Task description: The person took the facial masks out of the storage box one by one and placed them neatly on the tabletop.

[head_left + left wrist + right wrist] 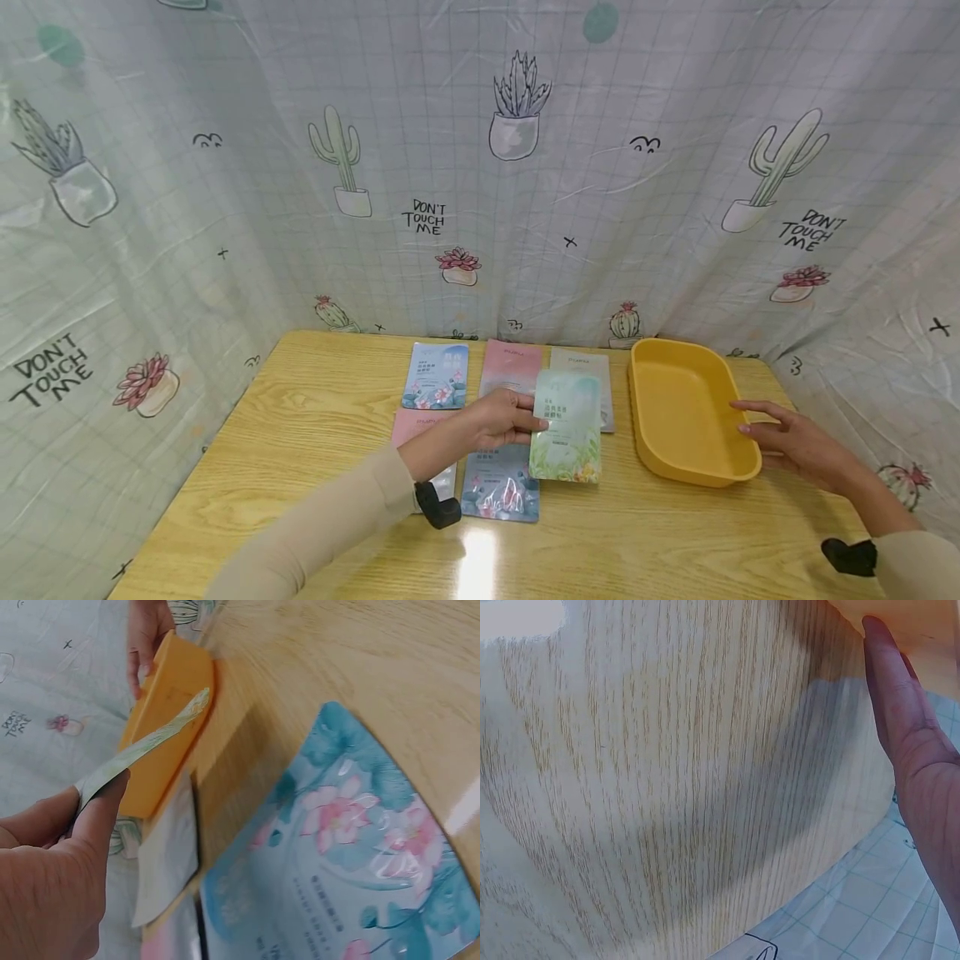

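Note:
My left hand (498,419) pinches the side edge of a light green packet (566,429) printed with leaves and flowers, thumb on its front. In the left wrist view the same packet (146,746) is seen nearly edge-on, raised above the table. Below the hand lies a blue packet (501,492) with pink flowers, partly covered by that hand. At the right, my right hand (795,442) holds the side rim of a yellow tray (690,408), thumb over the rim. Its fingers (904,712) lie along the tray's outer side.
Another blue packet (437,375), a pink packet (512,362) and a pale packet (606,408) form a back row. A second pink packet (405,425) lies partly under the left arm. A patterned curtain (480,183) borders the wooden table (300,433).

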{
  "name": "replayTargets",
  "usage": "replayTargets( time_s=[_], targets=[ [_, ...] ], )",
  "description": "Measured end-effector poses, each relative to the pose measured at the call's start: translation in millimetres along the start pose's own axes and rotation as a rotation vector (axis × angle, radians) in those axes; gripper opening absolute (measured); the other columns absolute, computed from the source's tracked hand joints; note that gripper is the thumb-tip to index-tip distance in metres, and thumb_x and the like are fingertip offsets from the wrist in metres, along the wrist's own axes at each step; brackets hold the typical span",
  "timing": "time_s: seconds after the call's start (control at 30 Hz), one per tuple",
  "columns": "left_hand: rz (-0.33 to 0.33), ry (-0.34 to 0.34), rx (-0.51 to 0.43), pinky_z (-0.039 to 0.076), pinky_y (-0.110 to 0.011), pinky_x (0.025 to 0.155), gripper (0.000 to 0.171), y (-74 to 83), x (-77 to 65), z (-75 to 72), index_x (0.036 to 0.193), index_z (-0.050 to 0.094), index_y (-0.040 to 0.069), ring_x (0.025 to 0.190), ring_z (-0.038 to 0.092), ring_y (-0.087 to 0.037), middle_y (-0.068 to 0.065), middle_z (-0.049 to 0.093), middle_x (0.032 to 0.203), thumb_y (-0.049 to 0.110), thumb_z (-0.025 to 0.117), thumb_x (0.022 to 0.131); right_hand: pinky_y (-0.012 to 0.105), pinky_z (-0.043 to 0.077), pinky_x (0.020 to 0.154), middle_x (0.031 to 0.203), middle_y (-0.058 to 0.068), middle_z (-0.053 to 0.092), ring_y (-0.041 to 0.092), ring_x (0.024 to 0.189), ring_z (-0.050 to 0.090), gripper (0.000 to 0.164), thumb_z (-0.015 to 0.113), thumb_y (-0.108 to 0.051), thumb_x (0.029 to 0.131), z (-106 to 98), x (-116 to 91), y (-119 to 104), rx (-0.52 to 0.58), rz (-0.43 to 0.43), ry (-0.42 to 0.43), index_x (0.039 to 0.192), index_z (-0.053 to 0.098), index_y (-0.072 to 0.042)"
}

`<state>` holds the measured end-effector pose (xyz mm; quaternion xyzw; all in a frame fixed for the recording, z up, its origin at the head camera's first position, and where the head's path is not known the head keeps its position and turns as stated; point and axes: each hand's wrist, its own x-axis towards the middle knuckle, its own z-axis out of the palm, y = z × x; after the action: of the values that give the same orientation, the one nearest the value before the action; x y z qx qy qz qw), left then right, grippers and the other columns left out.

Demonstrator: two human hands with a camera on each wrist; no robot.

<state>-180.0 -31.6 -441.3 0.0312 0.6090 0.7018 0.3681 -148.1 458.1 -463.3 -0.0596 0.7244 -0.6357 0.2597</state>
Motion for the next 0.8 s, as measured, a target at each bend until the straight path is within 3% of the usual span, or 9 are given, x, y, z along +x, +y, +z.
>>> replayTargets(
  time_s=[0.13, 0.23, 0.33, 0.43, 0.47, 0.53, 0.63, 0.8],
  targets=[
    [-0.005, -0.018, -0.001, 0.054, -0.042, 0.099, 0.038, -14.0, 4.7, 0.0, 0.137, 0.057, -0.011, 0.120, 0.064, -0.035, -0.026, 0.064, 0.129, -0.010, 0.058, 0.098, 0.035, 0.058, 0.091, 0.124, -0.019, 0.061, 0.007, 0.110, 0.068, 0.044, 0.042, -0.006, 0.110, -2.3, 0.4, 1.2, 0.030, -0.018, -0.029, 0.142, 0.055, -0.033],
    [0.014, -0.016, 0.040, 0.058, -0.040, 0.091, 0.034, -25.1, 8.4, 0.0, 0.129, 0.063, -0.011, 0.110, 0.070, -0.032, -0.022, 0.072, 0.116, -0.011, 0.063, 0.095, 0.035, 0.058, 0.091, 0.124, -0.017, 0.063, 0.008, 0.110, 0.068, 0.045, 0.041, -0.005, 0.110, -3.0, 0.7, 1.8, 0.052, -0.029, -0.044, 0.141, 0.056, -0.034],
    [0.083, 0.022, 0.189, 0.061, -0.031, 0.072, 0.003, -34.9, 12.2, 0.6, 0.092, 0.071, -0.008, 0.085, 0.075, -0.021, -0.009, 0.073, 0.082, -0.009, 0.072, 0.089, 0.035, 0.058, 0.091, 0.124, -0.017, 0.063, 0.009, 0.110, 0.068, 0.045, 0.041, -0.005, 0.110, -2.7, 0.9, 1.8, 0.060, -0.029, -0.045, 0.140, 0.057, -0.034],
    [0.199, 0.092, 0.430, 0.045, -0.022, 0.054, 0.038, -41.9, 15.4, 2.7, 0.063, 0.051, 0.006, 0.056, 0.056, -0.008, 0.003, 0.048, 0.054, -0.002, 0.081, 0.084, 0.035, 0.058, 0.090, 0.123, -0.017, 0.063, 0.009, 0.109, 0.069, 0.044, 0.042, -0.005, 0.110, -2.6, 1.2, 2.0, 0.058, -0.022, -0.034, 0.140, 0.057, -0.034],
    [0.238, 0.116, 0.509, 0.038, -0.022, 0.053, 0.048, -43.5, 16.4, 3.8, 0.061, 0.041, 0.010, 0.051, 0.045, -0.007, 0.004, 0.038, 0.052, 0.000, 0.083, 0.082, 0.036, 0.059, 0.090, 0.123, -0.017, 0.063, 0.009, 0.109, 0.069, 0.044, 0.043, -0.005, 0.110, -2.5, 1.3, 2.0, 0.056, -0.019, -0.031, 0.140, 0.057, -0.034],
    [0.294, 0.159, 0.626, 0.030, -0.023, 0.054, 0.053, -45.5, 17.5, 6.4, 0.060, 0.038, 0.014, 0.051, 0.028, -0.009, 0.007, 0.027, 0.053, 0.003, 0.085, 0.081, 0.036, 0.059, 0.090, 0.123, -0.017, 0.063, 0.009, 0.109, 0.069, 0.044, 0.043, -0.005, 0.110, -2.6, 1.4, 2.2, 0.049, -0.016, -0.023, 0.140, 0.057, -0.034],
    [0.321, 0.181, 0.688, 0.026, -0.024, 0.057, 0.055, -46.7, 18.1, 10.7, 0.063, 0.035, 0.015, 0.056, 0.019, -0.011, 0.007, 0.022, 0.058, 0.002, 0.086, 0.079, 0.036, 0.059, 0.089, 0.122, -0.017, 0.063, 0.009, 0.109, 0.069, 0.044, 0.043, -0.006, 0.110, -2.7, 1.2, 1.9, 0.039, -0.013, -0.020, 0.141, 0.057, -0.034],
    [0.293, 0.176, 0.630, 0.027, -0.024, 0.055, 0.052, -48.4, 15.7, 16.3, 0.064, 0.038, 0.012, 0.055, 0.024, -0.010, 0.006, 0.026, 0.058, -0.001, 0.086, 0.078, 0.035, 0.059, 0.089, 0.122, -0.018, 0.062, 0.008, 0.109, 0.068, 0.044, 0.043, -0.006, 0.110, -2.5, 0.8, 1.2, 0.025, -0.011, -0.019, 0.141, 0.057, -0.034]
  ],
)
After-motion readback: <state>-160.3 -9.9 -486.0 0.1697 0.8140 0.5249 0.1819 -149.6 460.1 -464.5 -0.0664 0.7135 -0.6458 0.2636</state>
